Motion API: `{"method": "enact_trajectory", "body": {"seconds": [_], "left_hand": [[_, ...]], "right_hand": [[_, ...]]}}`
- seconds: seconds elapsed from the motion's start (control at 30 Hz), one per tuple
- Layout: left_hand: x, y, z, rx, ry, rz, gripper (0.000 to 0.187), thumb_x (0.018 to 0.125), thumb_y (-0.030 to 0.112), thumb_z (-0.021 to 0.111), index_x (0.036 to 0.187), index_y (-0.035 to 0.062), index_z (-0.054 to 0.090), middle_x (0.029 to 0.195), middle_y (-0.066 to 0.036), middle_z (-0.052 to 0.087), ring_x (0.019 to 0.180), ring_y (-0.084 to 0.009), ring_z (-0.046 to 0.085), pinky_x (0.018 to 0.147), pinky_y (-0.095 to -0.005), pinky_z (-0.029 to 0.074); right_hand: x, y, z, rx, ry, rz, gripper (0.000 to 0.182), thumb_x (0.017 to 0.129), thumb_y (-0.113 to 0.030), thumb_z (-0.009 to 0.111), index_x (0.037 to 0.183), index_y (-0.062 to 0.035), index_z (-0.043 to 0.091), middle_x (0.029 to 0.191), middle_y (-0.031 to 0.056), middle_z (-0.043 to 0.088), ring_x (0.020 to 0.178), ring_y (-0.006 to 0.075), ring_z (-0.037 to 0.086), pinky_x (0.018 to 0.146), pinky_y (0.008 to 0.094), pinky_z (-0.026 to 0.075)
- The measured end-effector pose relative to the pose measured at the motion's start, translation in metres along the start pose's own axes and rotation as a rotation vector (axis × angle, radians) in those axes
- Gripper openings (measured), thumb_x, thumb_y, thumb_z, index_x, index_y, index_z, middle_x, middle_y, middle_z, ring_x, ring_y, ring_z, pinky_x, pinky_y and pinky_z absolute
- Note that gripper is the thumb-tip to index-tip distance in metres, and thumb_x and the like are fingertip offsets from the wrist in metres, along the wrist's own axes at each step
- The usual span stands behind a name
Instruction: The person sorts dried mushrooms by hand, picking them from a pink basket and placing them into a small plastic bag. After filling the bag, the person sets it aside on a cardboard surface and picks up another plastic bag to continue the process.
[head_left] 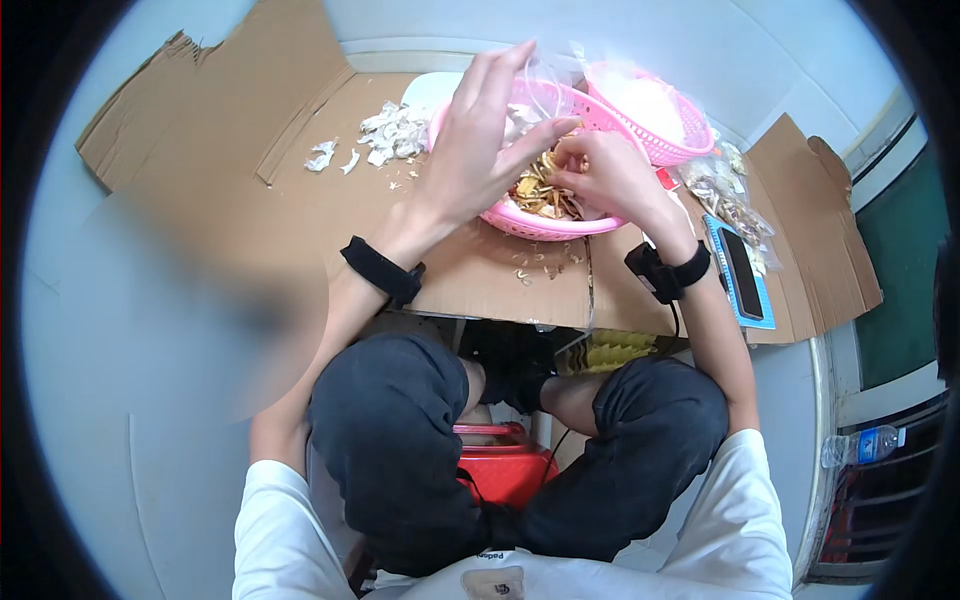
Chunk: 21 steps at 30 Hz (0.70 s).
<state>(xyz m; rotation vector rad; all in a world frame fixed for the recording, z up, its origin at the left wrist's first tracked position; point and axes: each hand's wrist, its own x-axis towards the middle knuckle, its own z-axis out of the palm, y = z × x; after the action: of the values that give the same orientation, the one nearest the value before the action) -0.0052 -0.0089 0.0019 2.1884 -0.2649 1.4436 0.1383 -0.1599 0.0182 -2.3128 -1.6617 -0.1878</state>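
Observation:
My left hand (468, 150) is raised over the left side of a pink plastic basket (540, 228). Its fingers are stretched upward and the thumb points right, apart from them. Low over the basket's right side, my right hand (615, 178) has thumb and fingertips pinched together; what they hold, if anything, I cannot tell. Yellow-brown dried slices and shreds (543, 195) fill the front of this basket. Behind the left fingers, a clear plastic bag (545, 82) overlaps the basket's far side. Both wrists wear black straps.
White curled pieces (393, 132) lie on the cardboard (450, 285) at left. A second pink basket (690, 140) stands behind, with bagged dried pieces (722, 192) beside it. A phone (740, 272) rests on a blue pad (763, 308). Small scraps dot the cardboard's front.

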Motion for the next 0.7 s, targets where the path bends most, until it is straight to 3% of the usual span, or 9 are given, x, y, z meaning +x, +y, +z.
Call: {"method": "enact_trajectory", "body": {"seconds": [0.13, 0.2, 0.3, 0.37, 0.43, 0.6, 0.7], "left_hand": [[-0.002, -0.004, 0.0, 0.06, -0.02, 0.043, 0.075, 0.096, 0.044, 0.067, 0.145, -0.0065, 0.04, 0.126, -0.023, 0.052, 0.116, -0.037, 0.056, 0.097, -0.0431, 0.047], [-0.003, -0.001, 0.0, -0.004, -0.057, -0.033, 0.073, 0.097, 0.044, 0.064, 0.143, -0.0076, 0.041, 0.125, -0.023, 0.051, 0.115, -0.0371, 0.056, 0.097, -0.0431, 0.047], [-0.005, 0.002, 0.0, -0.015, -0.069, -0.031, 0.067, 0.1, 0.038, 0.061, 0.149, -0.0021, 0.038, 0.127, -0.02, 0.052, 0.118, -0.0334, 0.055, 0.101, -0.0402, 0.045], [-0.005, 0.003, -0.001, -0.015, -0.083, -0.03, 0.067, 0.101, 0.04, 0.059, 0.149, -0.0022, 0.038, 0.127, -0.021, 0.051, 0.117, -0.034, 0.055, 0.101, -0.0403, 0.045], [-0.004, 0.004, -0.001, -0.019, -0.1, -0.025, 0.068, 0.101, 0.042, 0.057, 0.149, -0.0023, 0.038, 0.127, -0.021, 0.051, 0.117, -0.0347, 0.055, 0.1, -0.0405, 0.045], [-0.002, 0.005, -0.001, 0.059, -0.109, 0.08, 0.071, 0.097, 0.044, 0.063, 0.147, -0.0009, 0.041, 0.131, -0.022, 0.053, 0.118, -0.0376, 0.057, 0.098, -0.0439, 0.048], [-0.003, 0.004, 0.0, 0.047, -0.124, 0.067, 0.074, 0.093, 0.042, 0.069, 0.147, -0.0001, 0.042, 0.131, -0.022, 0.055, 0.119, -0.0383, 0.058, 0.098, -0.045, 0.048]], "right_hand": [[-0.005, 0.007, -0.001, 0.125, 0.043, 0.046, 0.025, 0.081, -0.025, 0.079, 0.087, -0.0015, 0.072, 0.078, 0.013, 0.071, 0.074, 0.0266, 0.07, 0.069, 0.0395, 0.054], [-0.008, 0.008, 0.0, 0.347, 0.07, 0.061, 0.023, 0.087, -0.022, 0.079, 0.09, -0.0011, 0.07, 0.077, 0.0038, 0.069, 0.067, 0.0098, 0.062, 0.06, 0.0273, 0.049], [-0.011, 0.011, -0.006, 0.48, 0.072, 0.164, 0.026, 0.086, -0.025, 0.079, 0.09, -0.0014, 0.072, 0.076, 0.0045, 0.069, 0.066, 0.0126, 0.062, 0.061, 0.0298, 0.049], [-0.015, 0.009, -0.015, 0.435, 0.125, 0.086, 0.026, 0.087, -0.026, 0.078, 0.094, -0.0012, 0.073, 0.076, 0.0019, 0.068, 0.064, 0.0083, 0.057, 0.059, 0.0266, 0.046], [-0.017, 0.008, -0.021, 0.523, 0.173, 0.162, 0.026, 0.088, -0.025, 0.078, 0.099, -0.002, 0.075, 0.079, 0.0018, 0.069, 0.064, 0.0063, 0.055, 0.059, 0.0259, 0.045], [-0.024, 0.002, -0.026, 0.471, 0.403, 0.005, 0.024, 0.092, -0.018, 0.075, 0.108, -0.0004, 0.072, 0.085, 0.0022, 0.071, 0.055, 0.002, 0.052, 0.049, 0.0212, 0.039], [-0.026, -0.002, -0.037, 0.55, 0.555, 0.01, 0.022, 0.091, -0.017, 0.076, 0.103, 0.0005, 0.072, 0.087, 0.0032, 0.071, 0.055, 0.0004, 0.052, 0.047, 0.0188, 0.037]]}}
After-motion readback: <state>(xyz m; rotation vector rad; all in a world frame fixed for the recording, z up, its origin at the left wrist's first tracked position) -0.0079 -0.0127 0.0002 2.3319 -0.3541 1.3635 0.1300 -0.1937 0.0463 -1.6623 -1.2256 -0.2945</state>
